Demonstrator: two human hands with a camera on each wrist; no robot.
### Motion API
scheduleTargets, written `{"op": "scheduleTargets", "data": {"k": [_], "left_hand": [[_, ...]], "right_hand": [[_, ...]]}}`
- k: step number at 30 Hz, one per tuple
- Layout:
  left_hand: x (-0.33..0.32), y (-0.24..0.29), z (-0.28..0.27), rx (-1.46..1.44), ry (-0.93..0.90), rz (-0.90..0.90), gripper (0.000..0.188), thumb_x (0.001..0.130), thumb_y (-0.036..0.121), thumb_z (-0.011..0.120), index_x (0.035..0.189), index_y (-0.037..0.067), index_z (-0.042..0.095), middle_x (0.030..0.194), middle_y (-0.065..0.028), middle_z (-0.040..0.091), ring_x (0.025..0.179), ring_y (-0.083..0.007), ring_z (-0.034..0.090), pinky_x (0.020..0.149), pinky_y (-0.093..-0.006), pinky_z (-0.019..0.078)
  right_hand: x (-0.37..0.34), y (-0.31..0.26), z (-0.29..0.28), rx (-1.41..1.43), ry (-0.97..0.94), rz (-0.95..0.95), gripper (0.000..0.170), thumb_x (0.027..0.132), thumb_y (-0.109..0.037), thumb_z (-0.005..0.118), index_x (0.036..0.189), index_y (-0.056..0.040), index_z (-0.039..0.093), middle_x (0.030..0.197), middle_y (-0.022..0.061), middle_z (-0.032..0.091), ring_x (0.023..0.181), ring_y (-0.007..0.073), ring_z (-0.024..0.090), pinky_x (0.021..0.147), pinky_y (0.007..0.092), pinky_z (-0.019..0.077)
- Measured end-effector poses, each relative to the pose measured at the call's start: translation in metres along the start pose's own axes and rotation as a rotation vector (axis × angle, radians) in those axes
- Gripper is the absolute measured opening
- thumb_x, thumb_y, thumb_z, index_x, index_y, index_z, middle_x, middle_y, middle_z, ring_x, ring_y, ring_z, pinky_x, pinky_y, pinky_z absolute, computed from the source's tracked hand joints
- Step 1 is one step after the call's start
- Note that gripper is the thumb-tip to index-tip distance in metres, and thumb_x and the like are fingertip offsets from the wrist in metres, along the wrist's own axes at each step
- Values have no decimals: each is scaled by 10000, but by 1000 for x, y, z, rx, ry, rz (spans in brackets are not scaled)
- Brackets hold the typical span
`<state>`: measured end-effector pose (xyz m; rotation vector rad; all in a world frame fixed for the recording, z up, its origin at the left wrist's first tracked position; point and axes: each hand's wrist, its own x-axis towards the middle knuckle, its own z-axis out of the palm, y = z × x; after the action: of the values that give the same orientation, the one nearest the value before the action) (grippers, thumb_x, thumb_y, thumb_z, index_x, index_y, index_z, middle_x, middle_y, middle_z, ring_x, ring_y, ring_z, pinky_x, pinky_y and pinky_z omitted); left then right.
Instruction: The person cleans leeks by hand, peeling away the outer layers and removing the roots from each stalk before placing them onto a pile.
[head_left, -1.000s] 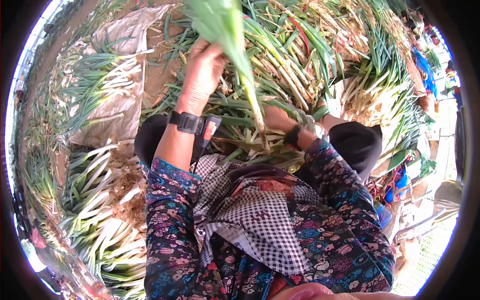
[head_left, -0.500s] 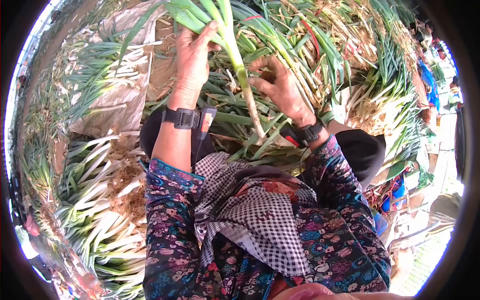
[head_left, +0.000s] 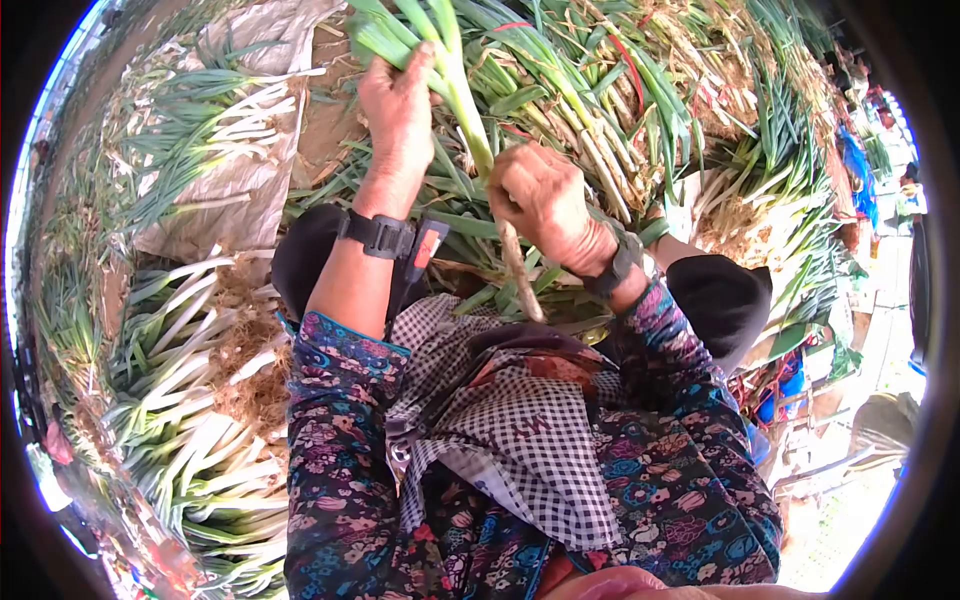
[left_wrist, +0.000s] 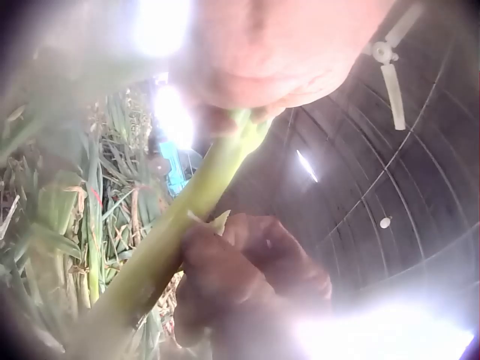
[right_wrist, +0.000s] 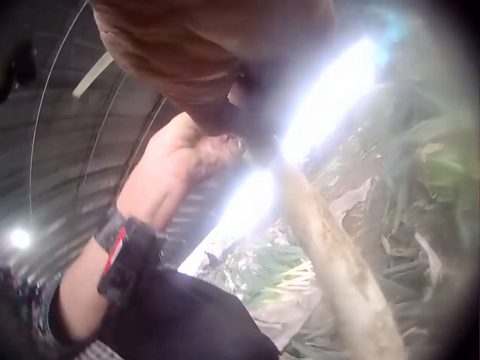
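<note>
A long green onion (head_left: 467, 110) slants across the front of the body, green leaves up and pale, dirt-marked lower end down near the lap. My left hand (head_left: 400, 115) grips it high up, where the leaves fan out. Lower on the stalk, my right hand (head_left: 545, 205) has its fingers curled in against it. In the left wrist view, the right hand's thumb and finger pinch a small loose flap of skin (left_wrist: 220, 223) on the green onion's side. The right wrist view shows the brown-streaked lower stalk (right_wrist: 341, 262) hanging below the right hand.
Untrimmed green onions (head_left: 590, 150) lie heaped ahead. White-stalked ones rest on a pale sheet (head_left: 215, 235) at the left, with a rooted row (head_left: 190, 400) nearer. Another rooted pile (head_left: 760, 210) lies right. Both knees flank the lap, covered by a checked cloth (head_left: 530, 450).
My right hand came up from low beside the stalk, reached it with spread fingers, and now pinches it. The left hand keeps its grip while the leaves, blurred earlier, have steadied.
</note>
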<state>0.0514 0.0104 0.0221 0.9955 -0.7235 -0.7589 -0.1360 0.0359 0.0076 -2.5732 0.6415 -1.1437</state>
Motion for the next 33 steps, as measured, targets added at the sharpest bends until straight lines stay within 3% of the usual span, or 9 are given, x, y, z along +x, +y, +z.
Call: {"op": "scheduleTargets", "data": {"k": [3,7,10,12,15,16,20,22,33], "left_hand": [[1,9,-1,-96,38,68,281,896,144,629,1138,26,551,1015,-103,646,865,-164,640,747,-343,545],[2,22,3,-432,-107,10,337,936,142,543,1228,-1,454,1030,-215,607,937,-342,632,851,-536,540],[23,35,-22,-403,-19,135,341,950,140,514,1248,-2,431,1035,-204,597,949,-348,625,853,-532,541],[33,51,-35,-400,77,228,375,951,124,505,1288,17,383,1129,-218,546,971,-389,607,883,-573,514],[39,60,-45,-398,124,276,384,955,108,487,1308,27,359,1178,-227,515,1010,-427,585,893,-610,495],[39,59,-47,-409,143,286,383,958,99,476,1314,29,352,1192,-230,504,1031,-445,573,895,-627,487],[34,53,-40,-439,88,221,403,960,114,487,1325,18,347,1185,-239,513,1072,-445,557,908,-616,490],[34,48,-38,-456,45,219,393,961,119,491,1316,11,362,1175,-240,520,1069,-436,560,911,-610,491],[9,34,-16,-607,21,88,338,984,195,474,1248,-16,450,1160,-205,545,1108,-340,548,1013,-558,436]], "right_hand": [[4,-14,-4,-11,41,-104,232,664,51,635,814,-76,512,825,60,568,784,250,594,688,356,487],[1,-46,-6,939,163,372,224,727,90,592,829,-59,458,813,75,533,764,192,588,720,300,486],[-55,-24,13,611,-54,251,206,738,79,574,845,-39,442,780,80,515,690,207,557,658,326,480],[-101,-5,17,434,-386,561,173,749,18,612,860,-24,486,750,123,534,698,254,583,657,351,481],[-162,37,11,14,-1162,95,182,791,-151,629,843,-6,531,763,170,556,775,357,606,668,431,476],[-143,28,9,17,-1166,92,182,791,-151,629,843,-6,531,763,170,556,775,357,606,668,431,476],[-31,-12,-6,332,-312,336,102,834,-33,586,928,6,597,790,155,594,727,300,610,655,364,493],[-3,-9,2,453,-113,564,146,887,-58,596,1012,16,604,781,113,629,551,135,588,521,286,480],[10,4,32,680,52,714,136,888,-54,606,987,38,621,777,86,657,605,124,662,544,246,536]]}}
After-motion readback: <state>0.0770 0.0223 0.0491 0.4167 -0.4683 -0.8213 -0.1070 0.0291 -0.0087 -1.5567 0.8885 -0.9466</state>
